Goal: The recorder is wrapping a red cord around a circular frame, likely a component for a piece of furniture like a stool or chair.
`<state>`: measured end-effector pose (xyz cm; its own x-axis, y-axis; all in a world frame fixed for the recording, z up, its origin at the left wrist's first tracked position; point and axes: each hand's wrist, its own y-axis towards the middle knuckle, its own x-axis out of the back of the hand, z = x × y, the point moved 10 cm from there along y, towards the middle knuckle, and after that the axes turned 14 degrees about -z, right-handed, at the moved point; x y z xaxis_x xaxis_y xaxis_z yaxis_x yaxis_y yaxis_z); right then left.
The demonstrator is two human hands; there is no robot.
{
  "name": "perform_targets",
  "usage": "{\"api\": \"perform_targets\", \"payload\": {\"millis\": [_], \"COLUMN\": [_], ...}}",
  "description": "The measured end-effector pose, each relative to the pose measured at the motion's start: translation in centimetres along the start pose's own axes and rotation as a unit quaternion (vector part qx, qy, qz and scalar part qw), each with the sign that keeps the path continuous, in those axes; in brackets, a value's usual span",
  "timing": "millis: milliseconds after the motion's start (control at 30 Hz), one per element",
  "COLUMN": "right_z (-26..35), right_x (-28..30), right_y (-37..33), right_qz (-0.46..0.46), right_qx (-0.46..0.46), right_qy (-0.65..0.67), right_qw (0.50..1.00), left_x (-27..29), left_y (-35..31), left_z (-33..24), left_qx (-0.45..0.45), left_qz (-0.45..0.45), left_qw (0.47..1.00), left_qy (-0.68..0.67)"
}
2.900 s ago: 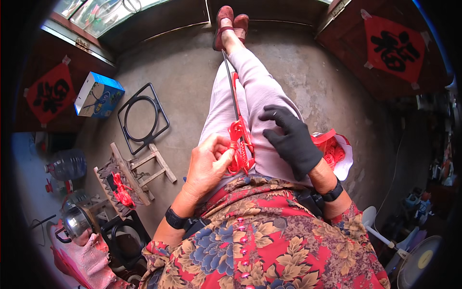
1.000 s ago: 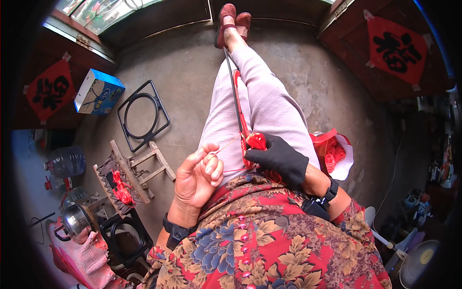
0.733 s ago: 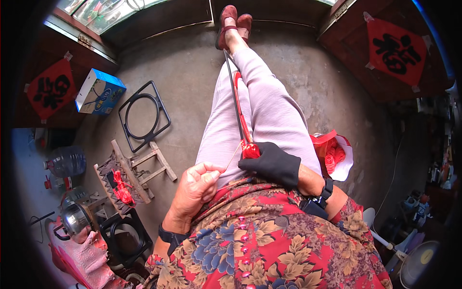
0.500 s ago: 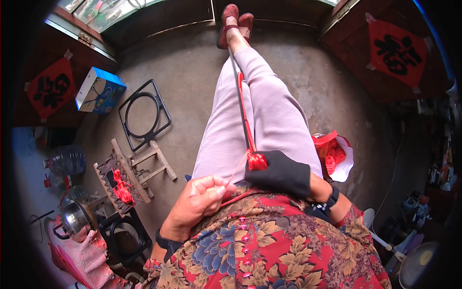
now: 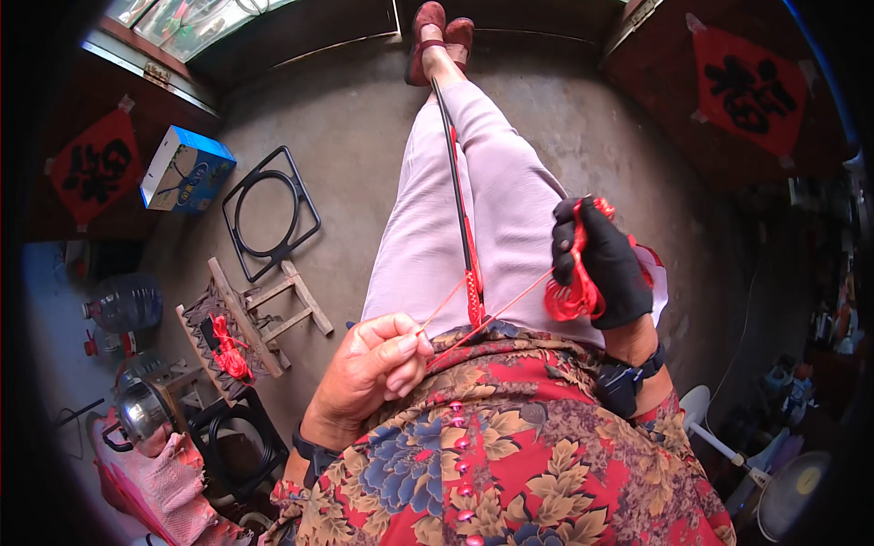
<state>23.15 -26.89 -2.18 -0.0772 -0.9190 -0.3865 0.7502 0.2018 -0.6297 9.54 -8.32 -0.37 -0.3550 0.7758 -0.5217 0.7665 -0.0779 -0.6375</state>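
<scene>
Nearest the camera, the left hand point(image 5: 373, 364) sits low against the floral blouse point(image 5: 510, 455), bare, fingers curled in tight with the thumb and forefinger pinching the end of a thin red cord point(image 5: 496, 314). So it's basically closed, gripping just that strand. The cord runs up and to the right, taut, from that pinch across the lap.

A bit further out, the right hand point(image 5: 605, 268) wears a black glove and is lifted off the right thigh. It's clenched around a bunch of red cord loops point(image 5: 574, 296), which spill out under the palm, and more red shows at the fingertips up top. The taut strand ends in this bunch.

Between the two hands, a long dark rod point(image 5: 455, 182) lies along the pale trousers point(image 5: 492, 191), running from the lap out toward the dark red shoes point(image 5: 437, 36). A braided red section point(image 5: 473, 291) sits at its near end, just above the blouse, and a second thin strand goes from there toward the left hand.

Off to the person's left on the concrete floor point(image 5: 355, 127): a small wooden stool point(image 5: 264, 309) with more red cord on it, a black metal ring frame point(image 5: 273, 214), a blue box point(image 5: 187, 173) further back, and a metal kettle point(image 5: 141, 414) near the lower edge.
</scene>
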Motion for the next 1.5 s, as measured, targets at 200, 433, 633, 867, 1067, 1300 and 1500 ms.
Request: {"api": "perform_targets", "payload": {"millis": [200,433,633,867,1067,1300,1500], "right_z": [-1.0,-5.3,-6.2,-5.0,0.4,2.1,-3.2], "right_x": [-3.0,-7.1,-6.7,-6.9,-1.3,-3.4,-4.4], "right_y": [-1.6,-4.1,-4.0,-3.9,-1.0,-0.6,1.1], "right_qz": [0.086,0.205,0.214,0.206,0.014,-0.013,0.08], "right_qx": [0.164,0.293,0.314,0.284,0.122,0.351,0.12], "right_qy": [-0.368,-0.545,-0.544,-0.548,-0.335,-0.466,-0.331], "right_qw": [0.911,0.758,0.748,0.76,0.934,0.812,0.932], "left_x": [1.7,-0.2,0.2,0.4,-0.4,-1.9,-0.6], "left_y": [4.1,7.1,7.3,6.6,3.2,5.0,6.9], "left_z": [-1.5,0.3,1.9,2.0,0.0,-4.1,-0.4], "left_qx": [-0.053,-0.04,0.006,0.018,0.034,-0.158,-0.11], "left_qz": [-0.108,-0.116,-0.09,-0.11,0.066,0.002,-0.061], "left_qw": [0.99,0.983,0.991,0.987,0.99,0.987,0.973], "left_qy": [0.079,0.134,0.095,0.119,0.12,0.041,0.193]}}
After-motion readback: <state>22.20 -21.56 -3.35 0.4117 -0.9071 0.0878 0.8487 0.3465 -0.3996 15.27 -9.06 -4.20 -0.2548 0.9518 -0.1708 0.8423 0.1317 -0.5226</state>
